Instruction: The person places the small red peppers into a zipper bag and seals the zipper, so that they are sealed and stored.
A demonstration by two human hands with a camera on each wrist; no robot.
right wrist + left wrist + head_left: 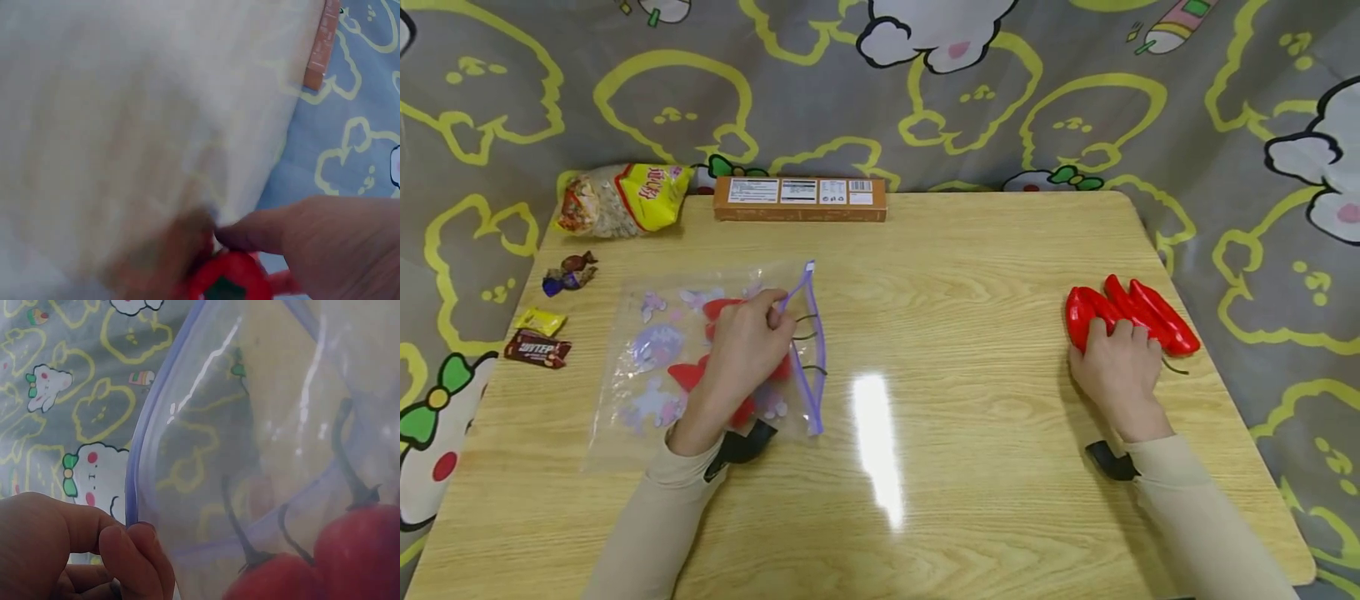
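A clear zip bag (817, 392) with a purple zip edge and pastel prints lies on the left of the table. My left hand (745, 342) pinches its zip edge near the far corner, plainly seen in the left wrist view. Red peppers (356, 550) with green stems lie inside, seen through the plastic. At the right, my right hand (1116, 371) is over a group of glossy red peppers (1168, 325). Its thumb and fingers grip the leftmost red pepper (1079, 310), whose green stem end shows in the blurred right wrist view.
A yellow snack bag (658, 196) and a long brown box (801, 212) sit along the back edge. Several wrapped candies lie at the left edge, among them a brown candy bar (537, 348). A patterned grey cloth (820, 100) hangs behind the table.
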